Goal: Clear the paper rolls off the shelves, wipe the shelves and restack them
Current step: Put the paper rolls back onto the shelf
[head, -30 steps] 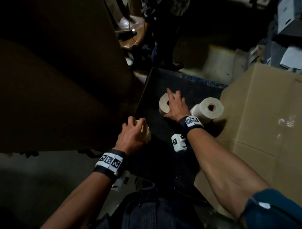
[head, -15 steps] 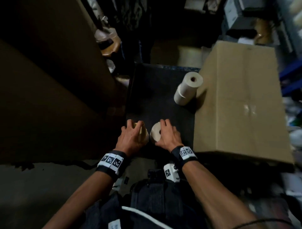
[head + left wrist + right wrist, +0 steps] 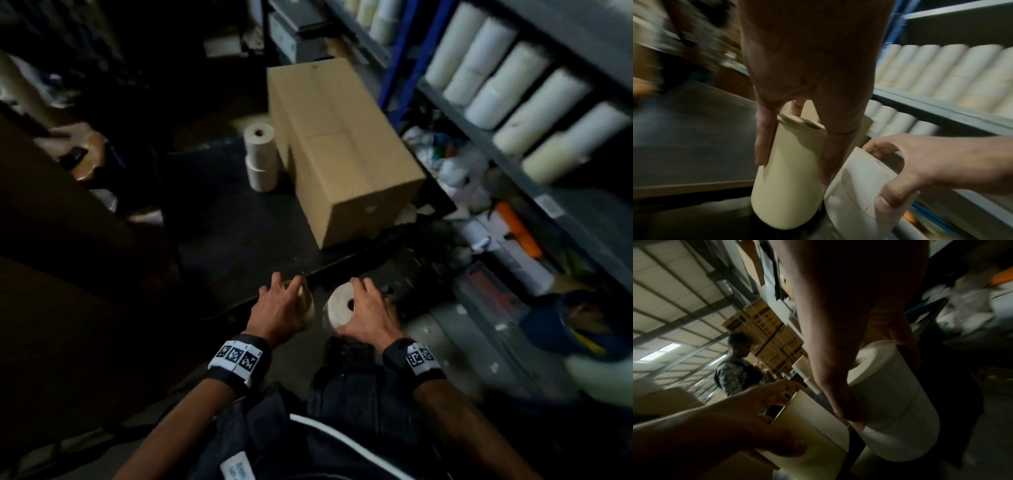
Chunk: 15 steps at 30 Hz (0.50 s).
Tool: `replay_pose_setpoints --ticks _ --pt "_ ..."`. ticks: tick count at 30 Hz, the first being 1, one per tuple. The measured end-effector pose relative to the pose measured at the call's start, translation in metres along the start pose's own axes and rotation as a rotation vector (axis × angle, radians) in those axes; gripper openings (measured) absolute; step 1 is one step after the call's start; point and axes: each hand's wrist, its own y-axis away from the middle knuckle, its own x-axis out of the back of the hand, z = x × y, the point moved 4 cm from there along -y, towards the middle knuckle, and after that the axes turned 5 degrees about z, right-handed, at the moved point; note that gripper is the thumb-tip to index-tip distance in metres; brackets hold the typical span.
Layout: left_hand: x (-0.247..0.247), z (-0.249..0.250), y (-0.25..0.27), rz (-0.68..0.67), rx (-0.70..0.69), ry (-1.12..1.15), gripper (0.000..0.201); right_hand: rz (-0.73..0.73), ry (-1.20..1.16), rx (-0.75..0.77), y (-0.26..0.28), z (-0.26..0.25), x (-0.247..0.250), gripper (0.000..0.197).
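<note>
Fingers (image 3: 764,139) of the left hand (image 3: 279,313) curl round a yellowish roll (image 3: 789,175). The right hand (image 3: 370,317) grips a white roll (image 3: 339,310) just beside it.

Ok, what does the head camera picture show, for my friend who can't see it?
Two hands each grip a paper roll: the left hand a yellowish roll, the right hand a white roll. Behind them, two stacked rolls stand beside a cardboard box; more rolls fill shelves on the right.
</note>
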Motion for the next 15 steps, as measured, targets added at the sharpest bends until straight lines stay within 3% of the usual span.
replay_pose_setpoints --ticks 7,15 --pt "-0.028 0.129 -0.017 -0.048 -0.270 -0.090 0.084 0.155 -0.064 -0.226 0.046 0.123 0.063 0.106" --pt "-0.062 0.297 -0.076 -0.045 -0.425 -0.126 0.088 0.308 -0.081 -0.359 0.035 0.286 0.149 0.111"
